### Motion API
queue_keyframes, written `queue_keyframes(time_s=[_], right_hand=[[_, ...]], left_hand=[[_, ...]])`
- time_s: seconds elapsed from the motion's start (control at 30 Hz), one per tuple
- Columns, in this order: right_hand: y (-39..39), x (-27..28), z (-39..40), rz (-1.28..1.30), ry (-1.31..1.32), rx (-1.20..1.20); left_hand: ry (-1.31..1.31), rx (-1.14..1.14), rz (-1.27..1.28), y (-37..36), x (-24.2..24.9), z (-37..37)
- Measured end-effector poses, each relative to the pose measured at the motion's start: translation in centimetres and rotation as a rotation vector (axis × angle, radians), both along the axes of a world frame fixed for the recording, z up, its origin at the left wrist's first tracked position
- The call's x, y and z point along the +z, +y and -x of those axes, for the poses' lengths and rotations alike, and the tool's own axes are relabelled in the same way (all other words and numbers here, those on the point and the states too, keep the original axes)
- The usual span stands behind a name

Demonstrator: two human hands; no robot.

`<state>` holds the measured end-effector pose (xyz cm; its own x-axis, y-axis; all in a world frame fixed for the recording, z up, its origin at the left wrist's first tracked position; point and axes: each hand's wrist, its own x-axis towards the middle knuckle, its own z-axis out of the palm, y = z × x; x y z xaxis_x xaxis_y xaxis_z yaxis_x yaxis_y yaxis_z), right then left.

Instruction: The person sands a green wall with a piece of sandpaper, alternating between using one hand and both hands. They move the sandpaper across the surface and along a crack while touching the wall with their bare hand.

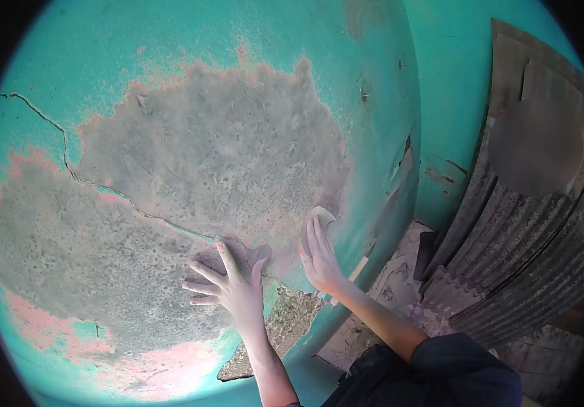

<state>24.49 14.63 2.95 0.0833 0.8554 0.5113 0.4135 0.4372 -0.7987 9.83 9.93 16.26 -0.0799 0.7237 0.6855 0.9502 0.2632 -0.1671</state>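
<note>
Nearest is the person's dark sleeve point(465, 370), with the forearms reaching to a worn green wall point(204, 30). The left hand point(236, 288) lies against the wall, fingers and thumb spread wide, probably to brace the body and leave the other arm free to work. The right hand point(319, 256) has its fingers pressed together along a pale sheet point(324, 217), trapping it between hand and wall; laid flat this way, the fingers likely spread their pressure evenly. That sheet sits at the right edge of the bare grey patch point(217, 142), its rim curling out past the fingertips. Just beside the left wrist is a rough broken area point(292, 315), where coarse material shows. A crack point(67, 146) runs from the upper left down to near the left index fingertip. Farther right, corrugated sheets point(502, 264) lean, apparently stacked there out of the way. Counted: two hands, one pale sheet, one long crack, one broken area by the wrist; the corrugated sheets overlap too much to number.
</note>
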Motion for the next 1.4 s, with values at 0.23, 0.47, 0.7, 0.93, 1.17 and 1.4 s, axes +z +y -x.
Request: queue_keyframes(time_s=[0.23, 0.47, 0.7, 0.93, 1.17, 1.4], right_hand=[[2.7, 4.6, -2.5, -0.124, -0.009, -0.064], [0.2, 4.6, -0.8, -0.088, -0.150, -0.031], [0.4, 6.2, -1.6, -0.078, -0.148, -0.060], [0.8, 7.9, -2.0, -0.094, -0.222, -0.143], [1.0, 8.8, -2.4, -0.112, -0.259, -0.154], [-0.2, 7.9, -1.8, -0.086, -0.312, -0.128]], left_hand=[[0.006, -0.005, -0.022, 0.1, -0.6, 0.4], [-0.016, -0.027, -0.031, 0.1, -0.6, 0.4], [-0.036, -0.026, -0.024, 0.1, -0.7, 0.5], [-0.039, -0.016, -0.004, 0.0, -0.7, 0.6], [-0.031, -0.028, -0.025, 0.1, -0.8, 0.5], [-0.021, -0.032, -0.034, 0.2, -0.9, 0.7]])
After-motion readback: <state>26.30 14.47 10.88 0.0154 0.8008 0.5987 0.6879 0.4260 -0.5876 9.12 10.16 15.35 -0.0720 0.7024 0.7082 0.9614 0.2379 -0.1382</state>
